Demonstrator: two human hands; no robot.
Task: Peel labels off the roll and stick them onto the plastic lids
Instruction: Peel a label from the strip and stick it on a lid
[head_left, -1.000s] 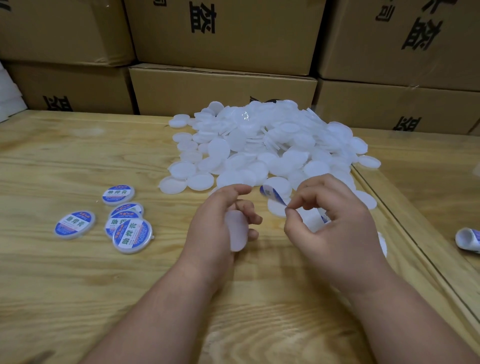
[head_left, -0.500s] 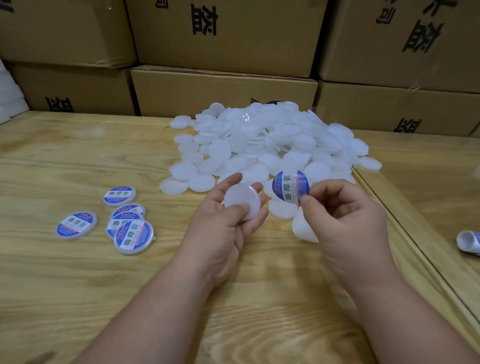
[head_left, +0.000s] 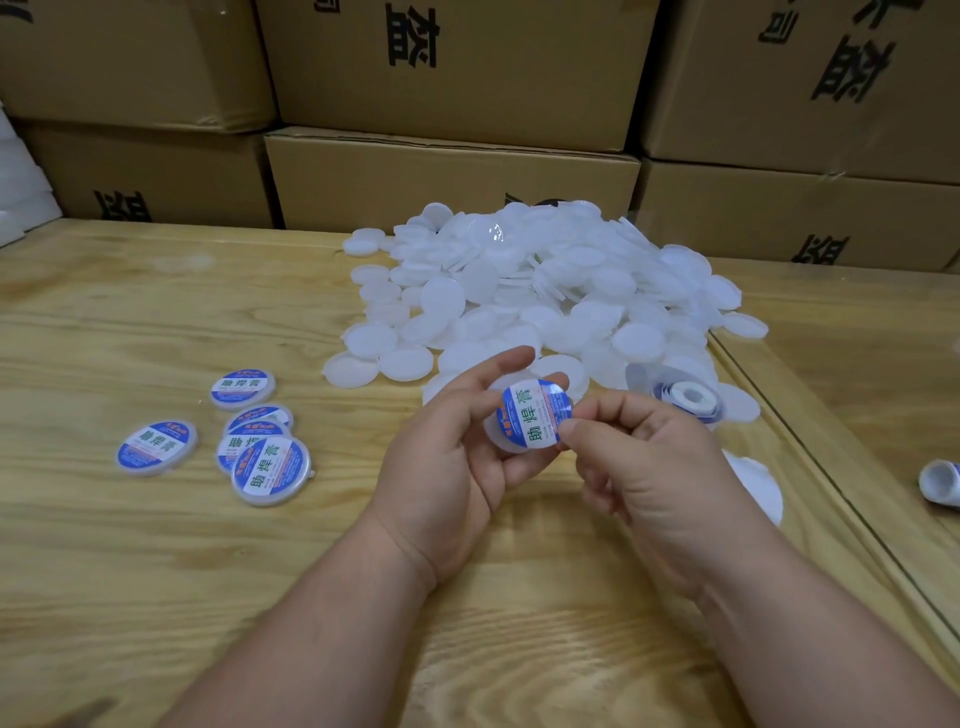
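Observation:
My left hand (head_left: 452, 447) holds a white plastic lid (head_left: 501, 441) between thumb and fingers above the table. My right hand (head_left: 644, 462) pinches the edge of a round blue-and-white label (head_left: 535, 413) that lies over the lid's face. The label roll (head_left: 685, 395) rests on the table just beyond my right hand, with its backing strip trailing. A heap of bare white lids (head_left: 545, 291) lies behind the hands. Several labelled lids (head_left: 260, 441) sit on the table to the left.
Stacked cardboard boxes (head_left: 447, 176) wall off the back of the wooden table (head_left: 156, 571). A seam runs along the right, with a small white roll (head_left: 940, 480) beyond it. White backing paper (head_left: 758, 483) lies under my right hand.
My right hand has carried the peeled label from beside the lid onto its face. My left hand has turned the lid up toward the label. The roll is now uncovered.

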